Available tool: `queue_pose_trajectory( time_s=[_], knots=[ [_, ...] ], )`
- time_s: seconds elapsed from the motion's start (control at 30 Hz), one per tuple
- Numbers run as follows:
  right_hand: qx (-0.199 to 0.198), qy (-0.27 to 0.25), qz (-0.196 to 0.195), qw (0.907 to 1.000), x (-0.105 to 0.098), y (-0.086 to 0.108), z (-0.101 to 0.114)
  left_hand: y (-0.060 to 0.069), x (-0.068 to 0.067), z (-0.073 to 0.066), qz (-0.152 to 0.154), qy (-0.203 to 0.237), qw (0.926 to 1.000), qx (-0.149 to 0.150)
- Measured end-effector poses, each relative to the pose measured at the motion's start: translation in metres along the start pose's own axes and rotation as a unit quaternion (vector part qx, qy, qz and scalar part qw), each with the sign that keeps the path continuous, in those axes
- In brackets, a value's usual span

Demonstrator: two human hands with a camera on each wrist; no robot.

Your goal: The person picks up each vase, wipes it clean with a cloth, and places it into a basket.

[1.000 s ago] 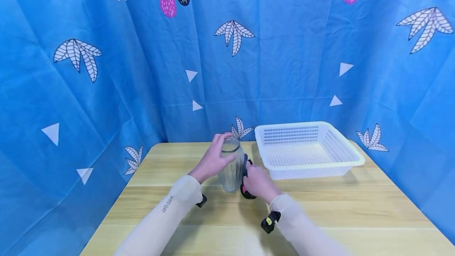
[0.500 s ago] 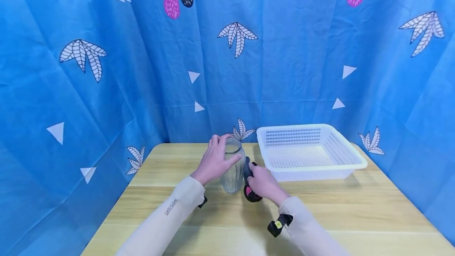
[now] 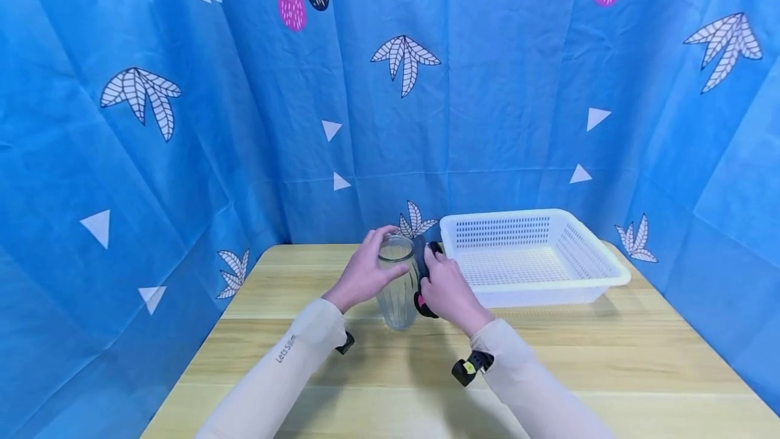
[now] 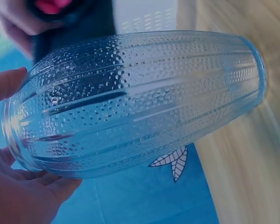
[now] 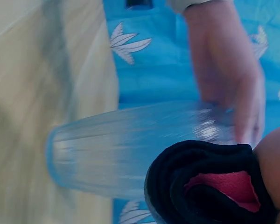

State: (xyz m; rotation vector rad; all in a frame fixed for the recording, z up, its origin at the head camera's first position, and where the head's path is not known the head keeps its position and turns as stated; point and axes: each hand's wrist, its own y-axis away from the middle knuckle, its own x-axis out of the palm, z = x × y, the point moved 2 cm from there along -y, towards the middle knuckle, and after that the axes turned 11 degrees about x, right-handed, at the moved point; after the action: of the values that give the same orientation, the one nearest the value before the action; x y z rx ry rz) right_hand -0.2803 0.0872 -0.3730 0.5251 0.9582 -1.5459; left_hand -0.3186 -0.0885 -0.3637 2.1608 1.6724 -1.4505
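Note:
A clear ribbed glass vase (image 3: 399, 300) with a dotted texture stands upright on the wooden table. My left hand (image 3: 364, 272) grips it near the rim, thumb on the near side and fingers around the far side. In my right hand (image 3: 449, 291) is a rolled dark cloth (image 5: 170, 175) with a pink inner face, held at the vase's right side. From the left wrist view, the dark cloth lies behind the glass (image 4: 144, 102); whether it touches there is hard to tell. The right fingers partly hide the cloth in the head view.
A white plastic basket (image 3: 530, 286) with slotted walls stands at the back right, close to my right hand. A blue patterned curtain (image 3: 390, 134) surrounds the table (image 3: 585, 358) at the back and sides.
My right hand and the dark cloth dipped slightly, then rose along the vase's right side towards its rim. The left hand keeps its grip, and the vase stays in place.

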Motion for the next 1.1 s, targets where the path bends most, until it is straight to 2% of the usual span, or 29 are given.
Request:
queue_pose_trajectory(
  time_s=[0.13,0.23,0.43,0.53,0.63,0.77,0.9,0.97,1.1],
  knots=[
    [0.004,-0.001,0.015,0.9999,0.02,-0.003,-0.013,-0.001,-0.002,0.003,-0.001,0.013,0.9999,-0.002],
    [0.016,0.016,0.04,0.9989,0.035,-0.001,-0.022,-0.001,-0.005,0.004,0.004,0.011,0.9999,0.004],
    [0.04,0.067,0.117,0.9901,0.061,0.007,-0.04,-0.001,-0.008,0.005,0.028,0.001,0.9996,0.006],
    [0.048,0.06,0.139,0.9874,0.065,0.009,-0.044,0.0,-0.008,0.007,0.023,0.007,0.9997,0.002],
    [0.07,0.016,0.146,0.9866,0.06,0.011,-0.045,0.002,-0.006,0.01,0.014,0.016,0.9998,-0.003],
    [0.081,-0.026,0.13,0.9879,0.048,0.013,-0.042,0.004,-0.004,0.013,0.001,0.022,0.9997,-0.004],
    [0.074,-0.061,0.078,0.9923,0.029,0.016,-0.031,0.004,-0.005,0.013,-0.019,0.009,0.9998,0.008],
    [0.057,-0.071,0.046,0.9948,0.017,0.016,-0.023,0.003,-0.006,0.013,-0.024,0.01,0.9996,0.014],
    [0.016,-0.052,-0.01,0.9984,-0.003,0.014,-0.006,0.001,-0.008,0.012,-0.019,0.037,0.999,0.014]
  ],
)
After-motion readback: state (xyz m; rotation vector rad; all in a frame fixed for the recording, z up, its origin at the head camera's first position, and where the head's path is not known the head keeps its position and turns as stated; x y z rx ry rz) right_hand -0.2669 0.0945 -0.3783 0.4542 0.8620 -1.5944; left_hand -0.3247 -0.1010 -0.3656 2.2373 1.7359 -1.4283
